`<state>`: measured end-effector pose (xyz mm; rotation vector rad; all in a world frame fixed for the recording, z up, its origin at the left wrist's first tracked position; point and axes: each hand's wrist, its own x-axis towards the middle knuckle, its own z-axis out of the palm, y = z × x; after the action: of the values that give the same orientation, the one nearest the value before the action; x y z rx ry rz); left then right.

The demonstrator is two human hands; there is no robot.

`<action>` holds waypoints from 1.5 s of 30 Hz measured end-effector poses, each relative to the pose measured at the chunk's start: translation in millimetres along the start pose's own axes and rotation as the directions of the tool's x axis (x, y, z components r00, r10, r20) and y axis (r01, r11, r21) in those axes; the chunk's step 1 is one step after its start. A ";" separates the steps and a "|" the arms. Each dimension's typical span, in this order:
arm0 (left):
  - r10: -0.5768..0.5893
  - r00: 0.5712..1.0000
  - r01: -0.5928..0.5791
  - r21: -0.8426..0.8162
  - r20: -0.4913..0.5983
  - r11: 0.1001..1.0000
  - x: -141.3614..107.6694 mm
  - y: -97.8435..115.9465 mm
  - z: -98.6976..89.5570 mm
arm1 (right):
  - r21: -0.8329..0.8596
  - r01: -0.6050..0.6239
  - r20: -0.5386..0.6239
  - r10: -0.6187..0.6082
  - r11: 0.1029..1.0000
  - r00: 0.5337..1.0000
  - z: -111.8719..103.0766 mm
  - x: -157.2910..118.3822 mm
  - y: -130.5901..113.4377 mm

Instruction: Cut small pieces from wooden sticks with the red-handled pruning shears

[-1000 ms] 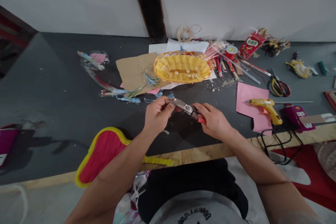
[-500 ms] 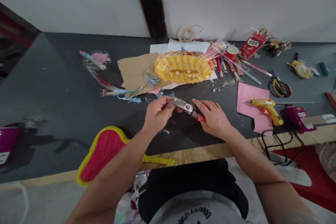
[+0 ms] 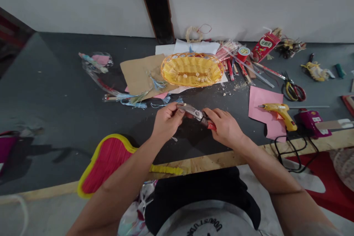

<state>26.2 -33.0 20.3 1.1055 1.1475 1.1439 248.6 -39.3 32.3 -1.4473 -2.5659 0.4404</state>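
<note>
My right hand (image 3: 225,125) is closed around the red handles of a pair of pruning shears (image 3: 195,112), whose metal blades point left. At the blade end, my left hand (image 3: 167,120) is closed in a pinch. A small pale piece seems to sit at its fingertips by the blades, too small to name. Just beyond the hands stands a yellow woven basket (image 3: 192,70) with several small pale bits inside. Light blue tassels (image 3: 135,104) lie to the left of the basket, some on brown paper (image 3: 135,75).
At the right lie a yellow glue gun (image 3: 282,112) on pink paper (image 3: 254,103), scissors (image 3: 294,91) and a red drink carton (image 3: 265,46). A phone (image 3: 159,16) leans on the wall. A red, yellow-edged fan-shaped piece (image 3: 107,162) overhangs the front edge at left.
The view has shifted slightly. Both hands keep their grip at nearly the same place, and the shears' blades look closer together than before.
</note>
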 end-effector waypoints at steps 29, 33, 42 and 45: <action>-0.071 0.997 0.070 -0.172 -0.001 0.983 3.4 9.8 1.9 | 0.031 0.041 -0.038 -0.040 0.999 0.999 3.2 1.2 3.3; -0.062 0.998 0.056 -0.152 -0.031 0.987 2.7 7.7 3.8 | 0.036 0.016 0.003 -0.016 0.999 1.000 1.1 -0.5 0.0; 0.014 1.000 -0.016 -0.086 -0.025 0.996 1.0 2.0 -1.2 | 0.106 0.074 0.021 -0.076 0.992 0.997 -2.7 -0.1 6.2; 0.061 0.997 -0.062 -0.036 -0.045 0.997 3.5 2.8 -0.9 | 0.030 0.030 -0.029 -0.029 0.999 0.999 0.9 2.6 4.5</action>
<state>25.2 -29.3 22.7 1.0976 1.1282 1.2386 250.7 -35.1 29.9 -1.3934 -2.5434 0.4493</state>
